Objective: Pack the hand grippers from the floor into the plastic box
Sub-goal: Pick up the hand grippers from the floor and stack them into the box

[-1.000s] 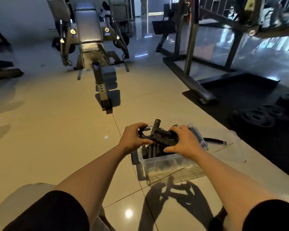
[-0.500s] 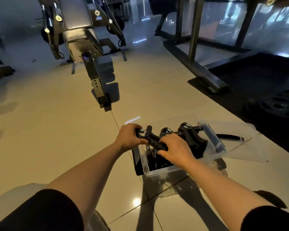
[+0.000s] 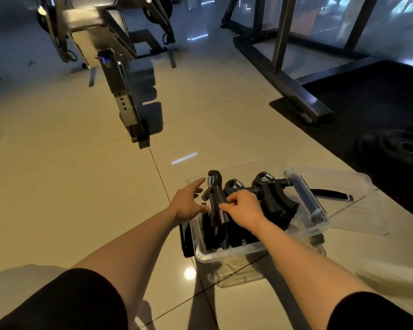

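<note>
A clear plastic box [image 3: 227, 254] stands on the tiled floor, filled with several black hand grippers [image 3: 272, 203] whose spring ends stick up above the rim. One black hand gripper [image 3: 215, 198] stands upright at the box's left side. My right hand [image 3: 243, 209] pinches its handle from the right with curled fingers. My left hand [image 3: 188, 202] hovers just left of it with fingers spread and relaxed, holding nothing.
A clear lid [image 3: 358, 210] lies on the floor behind and right of the box, with a black strap [image 3: 332, 194] on it. A weight bench [image 3: 110, 63] stands ahead on the left. A steel rack frame [image 3: 284, 75] and weight plates [image 3: 401, 146] sit on a black mat.
My left hand let go of the gripper and opened. The gripper went from lying across my hands to standing upright over the box. The camera tilted down and closer.
</note>
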{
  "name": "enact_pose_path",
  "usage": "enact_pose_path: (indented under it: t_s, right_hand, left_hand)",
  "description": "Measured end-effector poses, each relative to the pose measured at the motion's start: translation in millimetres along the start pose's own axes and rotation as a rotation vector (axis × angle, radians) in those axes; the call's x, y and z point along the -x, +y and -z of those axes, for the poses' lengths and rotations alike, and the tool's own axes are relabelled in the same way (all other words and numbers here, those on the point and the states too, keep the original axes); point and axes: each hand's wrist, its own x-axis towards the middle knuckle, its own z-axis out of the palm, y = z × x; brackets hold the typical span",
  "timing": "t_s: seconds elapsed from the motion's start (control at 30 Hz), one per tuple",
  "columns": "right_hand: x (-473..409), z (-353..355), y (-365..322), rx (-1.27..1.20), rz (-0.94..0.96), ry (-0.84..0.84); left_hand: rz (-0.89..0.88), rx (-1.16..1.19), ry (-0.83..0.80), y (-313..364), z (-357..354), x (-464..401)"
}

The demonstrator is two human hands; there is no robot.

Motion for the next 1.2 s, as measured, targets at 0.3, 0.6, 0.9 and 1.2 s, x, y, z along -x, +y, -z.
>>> enact_pose_path:
  t_s: [0.3, 0.6, 0.9, 1.2]
  right_hand:
    - [-9.9, -4.5, -9.0, 0.058, -0.006, -0.034]
    - [-16.6, 12.0, 13.5, -0.007, 0.007, 0.106]
    - [-26.2, 1.5, 32.5, 0.146, 0.113, 0.132]
    - [-37.9, -2.9, 31.8, 0.155, 0.123, 0.144]
  left_hand:
    - [-0.019, -0.209, -0.001, -1.3, -19.8, -7.8]
    - [-0.036, -0.369, 0.054, -14.4, -30.8, -12.6]
    - [0.006, -0.743, 0.116, -14.8, -61.4, -18.1]
    - [0.036, -0.687, 0.119, -13.6, -58.3, -23.2]
